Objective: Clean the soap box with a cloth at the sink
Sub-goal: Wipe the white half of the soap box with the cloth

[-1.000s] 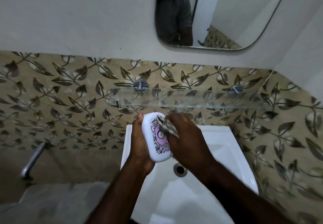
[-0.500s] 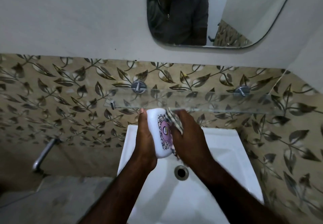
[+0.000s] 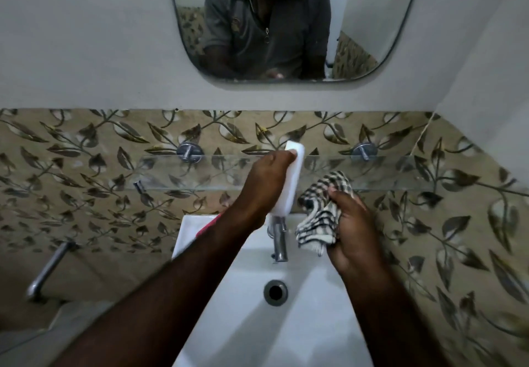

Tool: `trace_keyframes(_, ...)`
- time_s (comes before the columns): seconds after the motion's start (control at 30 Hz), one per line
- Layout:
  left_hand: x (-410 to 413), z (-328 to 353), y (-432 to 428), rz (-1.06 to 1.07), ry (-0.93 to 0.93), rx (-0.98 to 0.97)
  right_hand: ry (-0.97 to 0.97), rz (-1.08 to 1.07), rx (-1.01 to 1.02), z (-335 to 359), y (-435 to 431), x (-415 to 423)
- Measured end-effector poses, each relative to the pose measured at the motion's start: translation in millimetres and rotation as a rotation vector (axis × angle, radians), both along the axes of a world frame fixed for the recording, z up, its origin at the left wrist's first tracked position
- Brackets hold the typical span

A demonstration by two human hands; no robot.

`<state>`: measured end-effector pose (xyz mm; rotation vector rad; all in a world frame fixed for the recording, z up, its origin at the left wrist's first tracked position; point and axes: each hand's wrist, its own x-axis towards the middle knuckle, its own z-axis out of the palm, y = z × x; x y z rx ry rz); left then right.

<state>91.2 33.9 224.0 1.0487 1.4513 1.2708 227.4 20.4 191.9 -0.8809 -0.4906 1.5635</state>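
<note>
my left hand [image 3: 269, 183] grips the soap box [image 3: 292, 177], lifted up to the glass shelf [image 3: 386, 172] | my right hand [image 3: 352, 229] clutches the cloth [image 3: 320, 212], now off the box | wiping looks finished, shelving next

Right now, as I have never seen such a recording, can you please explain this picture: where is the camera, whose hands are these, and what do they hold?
There is no machine here. A person wears one camera on the head, so the picture looks forward and down at that person's own two hands. The left hand grips a white soap box, raised on edge in front of a glass shelf. The right hand grips a checked cloth beside the box. Below them is a white sink with a tap and a drain. Above, a mirror reflects the person.
</note>
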Motion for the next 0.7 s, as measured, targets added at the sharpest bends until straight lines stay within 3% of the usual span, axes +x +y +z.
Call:
trace_keyframes(0.17, 22, -3, 43, 0.071, 0.573, 0.121, 0.119, -0.032, -0.051, -22, 20, 24)
trace_keyframes(0.4, 67, -19, 83, 0.054, 1.054, 0.146, 0.097, -0.158, -0.029, -31, 11, 32)
trace_keyframes(0.63, 68, -20, 96, -0.01, 1.095, 0.085, 0.121, -0.204, -0.108, -42, 2, 39)
trace_keyframes(0.7, 61, -16, 89, 0.001, 1.048, 0.167, 0.118, -0.161, -0.168, -41, -1, 35)
